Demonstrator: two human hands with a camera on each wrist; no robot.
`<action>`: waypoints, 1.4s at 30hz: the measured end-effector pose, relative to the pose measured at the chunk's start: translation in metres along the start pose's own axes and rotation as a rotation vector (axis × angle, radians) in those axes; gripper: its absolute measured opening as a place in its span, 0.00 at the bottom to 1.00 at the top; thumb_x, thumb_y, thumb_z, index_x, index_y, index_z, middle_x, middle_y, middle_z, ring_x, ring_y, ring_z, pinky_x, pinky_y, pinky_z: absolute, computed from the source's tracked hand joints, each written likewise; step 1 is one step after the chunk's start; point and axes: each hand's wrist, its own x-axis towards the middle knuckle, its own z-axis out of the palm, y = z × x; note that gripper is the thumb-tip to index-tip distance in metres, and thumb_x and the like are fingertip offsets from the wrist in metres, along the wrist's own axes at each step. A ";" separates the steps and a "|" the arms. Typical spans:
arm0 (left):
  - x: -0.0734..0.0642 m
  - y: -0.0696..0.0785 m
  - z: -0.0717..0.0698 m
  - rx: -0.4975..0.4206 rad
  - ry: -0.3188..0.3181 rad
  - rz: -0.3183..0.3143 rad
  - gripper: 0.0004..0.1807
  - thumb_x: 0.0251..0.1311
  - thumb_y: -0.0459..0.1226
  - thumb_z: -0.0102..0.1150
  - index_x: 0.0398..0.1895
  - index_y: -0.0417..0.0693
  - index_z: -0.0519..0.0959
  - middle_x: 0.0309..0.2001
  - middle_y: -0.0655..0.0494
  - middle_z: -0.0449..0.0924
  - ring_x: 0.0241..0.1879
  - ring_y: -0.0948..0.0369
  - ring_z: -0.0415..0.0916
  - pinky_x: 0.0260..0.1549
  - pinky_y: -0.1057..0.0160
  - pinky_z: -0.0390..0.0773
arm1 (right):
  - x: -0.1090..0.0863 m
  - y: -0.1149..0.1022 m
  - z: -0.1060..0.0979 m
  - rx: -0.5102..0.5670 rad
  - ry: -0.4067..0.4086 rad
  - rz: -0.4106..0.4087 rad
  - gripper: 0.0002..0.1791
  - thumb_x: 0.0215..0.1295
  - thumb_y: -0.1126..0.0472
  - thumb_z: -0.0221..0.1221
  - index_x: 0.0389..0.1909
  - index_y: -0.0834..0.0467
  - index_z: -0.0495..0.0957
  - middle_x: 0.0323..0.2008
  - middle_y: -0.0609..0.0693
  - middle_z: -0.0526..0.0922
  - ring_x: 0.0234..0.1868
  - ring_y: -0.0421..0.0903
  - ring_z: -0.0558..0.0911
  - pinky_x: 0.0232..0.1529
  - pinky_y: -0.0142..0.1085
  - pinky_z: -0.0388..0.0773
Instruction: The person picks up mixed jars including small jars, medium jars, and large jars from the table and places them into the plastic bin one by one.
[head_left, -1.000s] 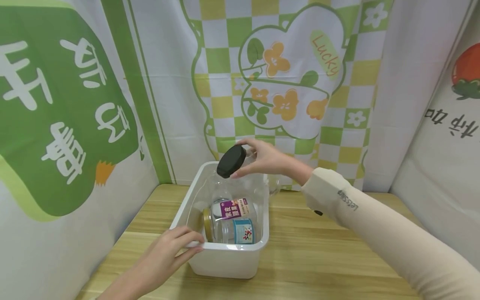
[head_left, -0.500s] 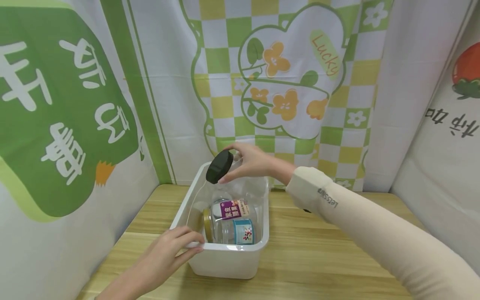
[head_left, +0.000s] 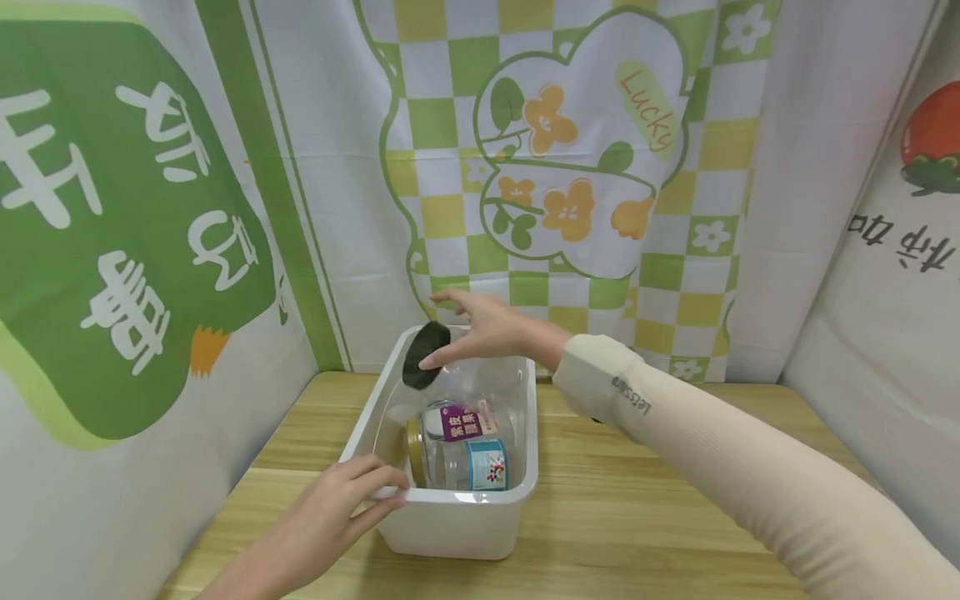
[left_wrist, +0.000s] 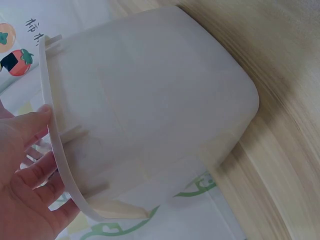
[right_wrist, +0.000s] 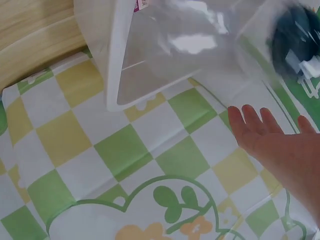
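A clear jar with a black lid [head_left: 426,357] is tilted over the far part of a white plastic bin [head_left: 450,529]. My right hand [head_left: 487,327] is just beside it with fingers spread; in the right wrist view the fingers stand apart from the blurred lid [right_wrist: 297,42]. Inside the bin lie a jar with a purple label [head_left: 461,422] and a gold lid [head_left: 415,450], and a jar with a blue label [head_left: 486,467]. My left hand [head_left: 330,508] grips the bin's near left rim, thumb outside and fingers inside in the left wrist view.
The bin stands on a wood-grain table [head_left: 637,500]. A checked green, yellow and white curtain [head_left: 442,125] hangs close behind it. Printed cloth walls [head_left: 105,492] close in the left and right sides.
My right hand has moved left and slightly down over the bin with the black-lidded jar, and its fingers have spread off it. The lid sits lower now. The left hand stays on the rim.
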 end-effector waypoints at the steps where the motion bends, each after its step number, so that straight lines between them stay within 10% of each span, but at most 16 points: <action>1: 0.000 0.000 0.000 0.000 0.002 0.002 0.15 0.56 0.31 0.76 0.43 0.58 0.84 0.42 0.71 0.83 0.40 0.70 0.80 0.39 0.69 0.84 | -0.001 0.000 -0.001 -0.007 0.003 0.005 0.55 0.60 0.45 0.77 0.83 0.48 0.56 0.78 0.60 0.65 0.77 0.58 0.67 0.71 0.57 0.71; 24: 0.014 0.001 -0.006 -0.013 -0.057 0.055 0.08 0.64 0.31 0.72 0.42 0.51 0.87 0.40 0.64 0.87 0.37 0.69 0.83 0.38 0.73 0.83 | -0.074 0.051 -0.018 0.006 0.172 -0.008 0.35 0.80 0.49 0.58 0.80 0.58 0.61 0.75 0.67 0.68 0.73 0.70 0.70 0.70 0.64 0.70; 32: 0.031 0.009 -0.007 -0.019 -0.127 -0.015 0.05 0.73 0.32 0.63 0.45 0.47 0.87 0.42 0.60 0.89 0.43 0.63 0.86 0.44 0.62 0.87 | -0.132 0.076 -0.010 -0.225 0.322 -0.040 0.31 0.83 0.50 0.54 0.77 0.63 0.65 0.74 0.64 0.71 0.74 0.65 0.70 0.70 0.64 0.69; 42: 0.049 0.009 0.001 0.019 -0.072 -0.121 0.20 0.75 0.41 0.62 0.64 0.41 0.82 0.68 0.43 0.78 0.68 0.42 0.76 0.64 0.40 0.76 | -0.195 0.105 0.009 -0.488 0.483 0.007 0.36 0.75 0.45 0.64 0.76 0.58 0.69 0.67 0.64 0.78 0.65 0.68 0.77 0.61 0.68 0.74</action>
